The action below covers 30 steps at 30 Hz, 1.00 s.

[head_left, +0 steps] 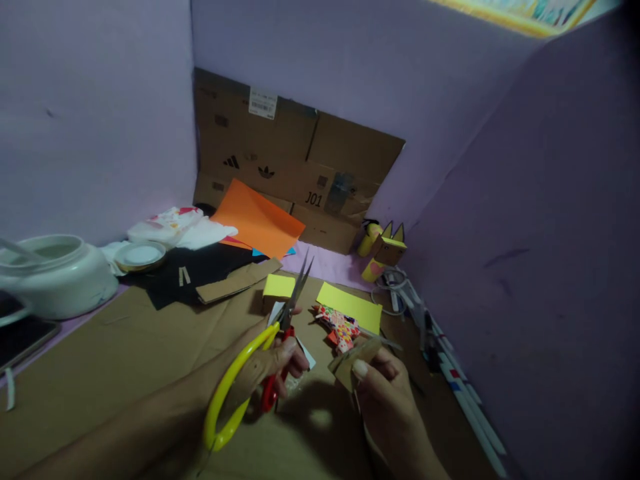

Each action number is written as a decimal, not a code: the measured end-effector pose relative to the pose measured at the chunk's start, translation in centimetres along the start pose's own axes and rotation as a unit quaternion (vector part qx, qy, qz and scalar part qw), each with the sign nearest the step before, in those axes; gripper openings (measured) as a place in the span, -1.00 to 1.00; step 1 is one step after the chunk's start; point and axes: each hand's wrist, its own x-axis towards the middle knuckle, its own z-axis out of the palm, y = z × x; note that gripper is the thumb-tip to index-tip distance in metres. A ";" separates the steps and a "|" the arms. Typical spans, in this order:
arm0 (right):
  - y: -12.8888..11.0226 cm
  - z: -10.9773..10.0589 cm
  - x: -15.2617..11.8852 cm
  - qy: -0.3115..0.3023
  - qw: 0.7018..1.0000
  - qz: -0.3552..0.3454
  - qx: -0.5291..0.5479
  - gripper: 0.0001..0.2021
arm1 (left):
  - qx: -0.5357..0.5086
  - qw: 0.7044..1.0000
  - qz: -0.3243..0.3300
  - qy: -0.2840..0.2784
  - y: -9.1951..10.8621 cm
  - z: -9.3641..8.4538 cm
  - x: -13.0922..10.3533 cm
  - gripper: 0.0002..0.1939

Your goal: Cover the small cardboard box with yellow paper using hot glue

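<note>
My left hand is closed around scissors with a large yellow handle and a red one. Their blades point up and away, slightly parted. Between the thumb and fingers of my right hand is a small brown cardboard piece, held low over the work surface. Just beyond it lie a floral-patterned bundle, its kind unclear, and a yellow paper sheet. A small box with a yellow top sits behind the scissor blades. White paper shows partly behind my left hand.
A white pot stands at the left, near a lidlike dish and black paper. Orange paper leans before a cardboard panel. At the right are a cardboard figure with pointed ears and white rods along the wall.
</note>
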 end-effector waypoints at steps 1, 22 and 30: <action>0.0 0.0 0.0 -0.004 1.000 0.000 0.001 -0.85 | -0.026 1.000 0.006 -0.001 0.2 0.2 0.1 -0.49; 1.7 1.2 -1.4 -0.008 0.966 -0.034 -0.258 -0.80 | 0.119 0.985 0.072 0.099 0.3 3.8 -2.2 -0.68; 1.4 1.8 -1.5 0.006 0.962 -0.022 -0.271 -0.80 | 0.131 0.980 0.104 0.112 -0.4 3.6 -2.1 -0.68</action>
